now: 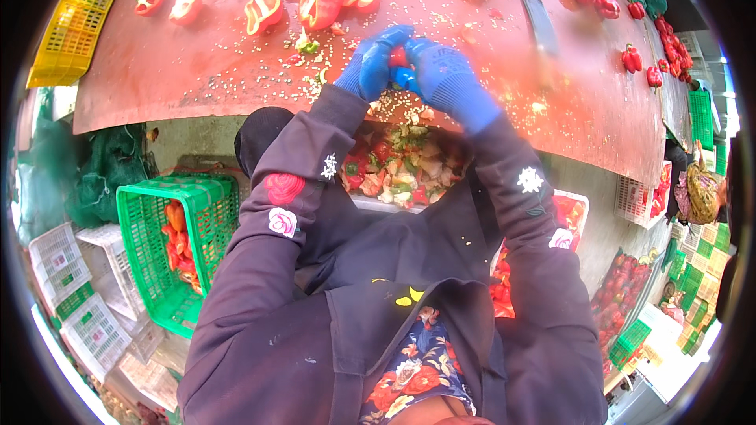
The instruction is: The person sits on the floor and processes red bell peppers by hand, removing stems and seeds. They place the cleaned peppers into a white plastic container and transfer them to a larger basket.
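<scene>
Both hands wear blue coated gloves and meet over the near edge of a red tabletop (236, 79). Between them is a piece of red bell pepper (399, 57), mostly hidden by the fingers. My left hand (373, 62) grips it from the left; my right hand (443, 74) closes around it from the right. Beyond them lie red pepper halves (322, 1) with pale insides showing. A green-stemmed pepper core (306, 45) rests left of my left hand. To the right, a broad knife blade (538, 20) lies flat, its handle blurred. Pale seeds are scattered about.
Below the table edge, between my knees, a container of pepper cores and scraps (407, 168) stands. At left is a green plastic crate (192, 186) with red peppers inside. A yellow crate (74, 29) sits at far left. Whole red peppers (631, 59) lie at right; another person (700, 189) is beyond.
</scene>
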The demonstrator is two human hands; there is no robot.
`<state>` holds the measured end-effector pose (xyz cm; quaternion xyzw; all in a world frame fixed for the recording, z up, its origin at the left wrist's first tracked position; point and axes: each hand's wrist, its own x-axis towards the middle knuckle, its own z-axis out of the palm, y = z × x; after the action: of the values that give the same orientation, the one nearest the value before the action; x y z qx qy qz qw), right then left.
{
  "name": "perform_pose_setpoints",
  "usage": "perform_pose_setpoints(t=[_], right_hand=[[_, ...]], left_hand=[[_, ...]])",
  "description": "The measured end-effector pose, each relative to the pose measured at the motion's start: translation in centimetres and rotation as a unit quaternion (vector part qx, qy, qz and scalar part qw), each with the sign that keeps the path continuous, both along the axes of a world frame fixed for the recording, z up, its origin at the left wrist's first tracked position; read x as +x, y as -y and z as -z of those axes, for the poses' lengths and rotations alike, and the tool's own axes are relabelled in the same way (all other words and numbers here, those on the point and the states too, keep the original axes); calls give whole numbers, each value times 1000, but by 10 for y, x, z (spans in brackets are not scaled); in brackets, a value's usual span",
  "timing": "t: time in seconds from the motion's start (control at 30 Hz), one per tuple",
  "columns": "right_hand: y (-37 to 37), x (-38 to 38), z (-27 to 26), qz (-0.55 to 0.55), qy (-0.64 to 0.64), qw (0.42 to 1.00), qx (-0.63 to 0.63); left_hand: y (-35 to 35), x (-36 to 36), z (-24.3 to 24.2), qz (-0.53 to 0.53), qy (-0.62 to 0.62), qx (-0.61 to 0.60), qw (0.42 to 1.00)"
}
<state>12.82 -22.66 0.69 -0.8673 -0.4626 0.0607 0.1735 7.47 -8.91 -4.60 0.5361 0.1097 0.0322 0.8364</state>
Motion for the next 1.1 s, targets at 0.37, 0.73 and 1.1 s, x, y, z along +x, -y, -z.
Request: perform_pose_setpoints(t=[0.37, 0.73, 1.1], right_hand=[[0, -23, 18, 139, -315, 934, 94], [21, 198, -6, 156, 162, 961, -158], [28, 71, 3, -61, -343, 923, 163]], left_hand=[[15, 8, -18, -202, 94, 227, 948], [-18, 1, -5, -134, 45, 27, 990], [-23, -1, -15, 25, 173, 44, 984]])
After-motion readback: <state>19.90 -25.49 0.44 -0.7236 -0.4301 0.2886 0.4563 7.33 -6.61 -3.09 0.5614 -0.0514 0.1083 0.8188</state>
